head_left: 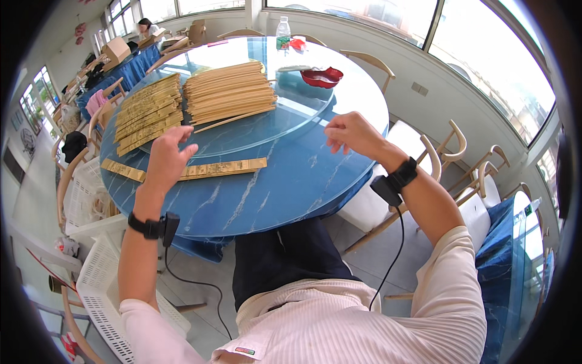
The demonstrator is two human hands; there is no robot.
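My left hand (167,156) hovers at the near left of the round table, thumb and fingers apart, with nothing visible in it. Beneath it lies a long flat gold strip (223,168) with dark printing, partly hidden by the hand and wrist. My right hand (357,136) is raised over the right side of the table, its fingers loosely bent and no object showing in them. Beyond my left hand, a pile of thin pale wooden sticks (227,91) sits on the glass turntable (303,118). Several printed gold strips (147,112) lie stacked left of the sticks.
A red lobed dish (322,77) and a clear bottle (283,34) stand at the far side of the blue marbled table (273,203). White plastic crates (112,285) stand at my left. Wooden chairs (450,145) surround the table. A cable (397,255) hangs from each wristband.
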